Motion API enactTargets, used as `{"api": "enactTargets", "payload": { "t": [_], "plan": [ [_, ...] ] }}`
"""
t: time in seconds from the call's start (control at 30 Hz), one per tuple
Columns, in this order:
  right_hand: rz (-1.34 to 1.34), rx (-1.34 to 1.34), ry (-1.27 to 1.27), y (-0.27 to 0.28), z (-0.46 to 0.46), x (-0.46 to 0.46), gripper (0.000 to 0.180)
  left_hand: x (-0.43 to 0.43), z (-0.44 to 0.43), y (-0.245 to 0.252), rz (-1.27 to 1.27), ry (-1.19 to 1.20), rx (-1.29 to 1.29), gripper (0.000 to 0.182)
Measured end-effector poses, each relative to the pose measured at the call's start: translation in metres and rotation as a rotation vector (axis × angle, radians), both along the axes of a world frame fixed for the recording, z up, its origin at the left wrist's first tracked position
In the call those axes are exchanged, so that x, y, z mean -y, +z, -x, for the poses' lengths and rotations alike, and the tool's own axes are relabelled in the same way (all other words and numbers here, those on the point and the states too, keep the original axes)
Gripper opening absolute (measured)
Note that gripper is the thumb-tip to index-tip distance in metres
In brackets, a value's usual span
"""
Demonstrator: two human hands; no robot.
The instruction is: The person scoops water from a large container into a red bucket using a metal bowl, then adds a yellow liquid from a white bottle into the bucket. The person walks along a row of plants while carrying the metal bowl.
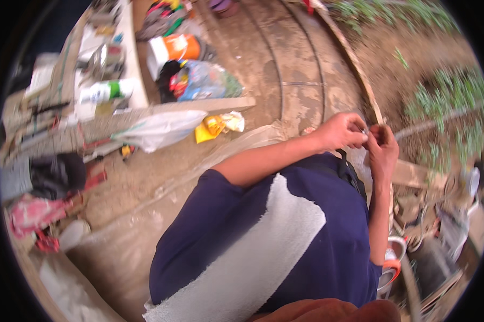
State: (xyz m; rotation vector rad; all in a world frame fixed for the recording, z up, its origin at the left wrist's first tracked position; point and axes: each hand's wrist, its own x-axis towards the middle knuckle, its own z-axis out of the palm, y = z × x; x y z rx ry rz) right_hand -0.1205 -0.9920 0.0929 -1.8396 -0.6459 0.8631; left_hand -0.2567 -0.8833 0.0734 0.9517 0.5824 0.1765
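Note:
My left hand (344, 131) is bent inward at the upper right, its thumb and fingers pinched around a small shiny object (363, 131). Facing it, fingertips almost touching, is my right hand (382, 145) with its fingers curled; whether it also grips the object cannot be told. Both hands are in front of the dark blue shirt (326, 257), near the end of a long wooden strip (356, 66). A light grey towel (242, 257) lies across the shirt. A black strap (346, 167) shows just below the hands.
Left stands a cluttered wooden bench (101, 131) with a white-and-green bottle (107, 90). An orange-and-white bucket (173, 47) and a filled plastic bag (205, 80) are beyond it. A yellow packet (210, 128) lies near the bench. Green plants (447, 96) grow at right, above assorted containers.

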Motion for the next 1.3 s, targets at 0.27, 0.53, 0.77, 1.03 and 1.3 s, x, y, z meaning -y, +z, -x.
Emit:
{"api": "enactTargets", "payload": {
  "t": [0.27,0.53,0.77,1.03,1.3],
  "plan": [
    [0.021,-0.186,0.424,-0.020,-0.032,-0.078,0.017,-0.048,0.038,-0.052,0.248,0.474,-0.050,0.026],
    [0.281,0.171,0.486,-0.089,-0.124,-0.077,0.022,-0.182,0.262,-0.130,0.146,1.456,-0.146,0.005],
    [0.457,0.126,0.254,-0.136,-0.157,0.006,0.020,-0.285,0.441,-0.154,0.236,1.664,-0.383,0.031],
    [0.531,-0.135,-0.220,-0.142,-0.098,0.106,0.023,-0.292,0.429,-0.215,-0.061,1.566,-0.763,0.007],
    [0.168,-0.673,-1.187,-0.158,0.000,0.245,0.031,-0.259,0.232,-0.226,0.062,0.302,-0.692,0.014]
  ]
}}
